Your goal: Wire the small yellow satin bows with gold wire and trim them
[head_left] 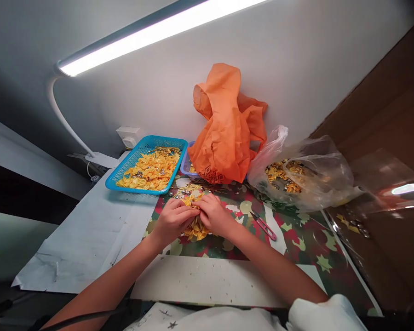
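Observation:
My left hand (pixel 175 217) and my right hand (pixel 214 213) meet over a small pile of yellow ribbon bows (pixel 197 232) on the patterned mat. Both are closed, fingertips pinched together around a yellow ribbon bow (pixel 190 199) whose lower part is hidden by the fingers. Thin gold ties poke out below the fingertips. Just behind the hands lie loose gold ties (pixel 209 186) and a few small silvery bells (pixel 184 193). Pink-handled thread snips (pixel 265 226) rest on the mat to the right of my right hand.
A blue basket (pixel 168 189) of yellow bows stands back left, beside a purple basket (pixel 185 166) partly behind an orange bag (pixel 224 133). At right sits a clear plastic bag (pixel 331 172) with more bows. A lit lamp (pixel 152 39) hangs above; cardboard (pixel 382 115) edges the right side.

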